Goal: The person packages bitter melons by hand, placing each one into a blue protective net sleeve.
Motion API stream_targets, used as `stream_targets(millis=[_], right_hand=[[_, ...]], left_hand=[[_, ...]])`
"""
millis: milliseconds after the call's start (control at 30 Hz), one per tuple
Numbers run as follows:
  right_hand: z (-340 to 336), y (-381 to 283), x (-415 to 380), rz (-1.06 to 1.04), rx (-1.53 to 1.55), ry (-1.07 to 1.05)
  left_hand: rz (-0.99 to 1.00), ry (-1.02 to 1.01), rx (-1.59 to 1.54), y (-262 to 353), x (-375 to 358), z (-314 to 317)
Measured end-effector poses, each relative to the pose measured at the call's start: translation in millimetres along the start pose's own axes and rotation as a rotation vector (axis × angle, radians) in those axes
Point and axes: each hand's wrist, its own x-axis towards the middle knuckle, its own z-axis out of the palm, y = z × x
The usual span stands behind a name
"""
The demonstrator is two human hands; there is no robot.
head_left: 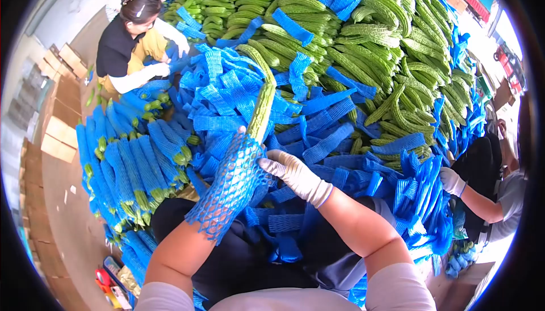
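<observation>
The left hand (241, 160) was buried inside a stretched blue foam net sleeve (230, 189), which covered it from fingers to wrist, so how far its fingers were spread could not be told; it appeared to grip the lower end of a bitter gourd (261, 112) that rose upright out of the sleeve's mouth. The right hand (292, 174), in a white glove, was closed in a pinch on the sleeve's upper edge just beside the gourd. Beyond both hands lay a pile of loose blue net sleeves (318, 123), and past that a large heap of bare bitter gourds (369, 44). To the left, already sleeved gourds (128, 157) lay in rows. A person in a black top (122, 44) crouched at the far left, and another person's gloved hand (452, 181) reached in from the right.
</observation>
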Motion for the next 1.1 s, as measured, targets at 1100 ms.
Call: stream_targets(millis=[1100], right_hand=[[17, -42, -23, -0.400, -0.146, 0.035]], left_hand=[[0.018, -0.062, 0.042, 44, -53, 19]])
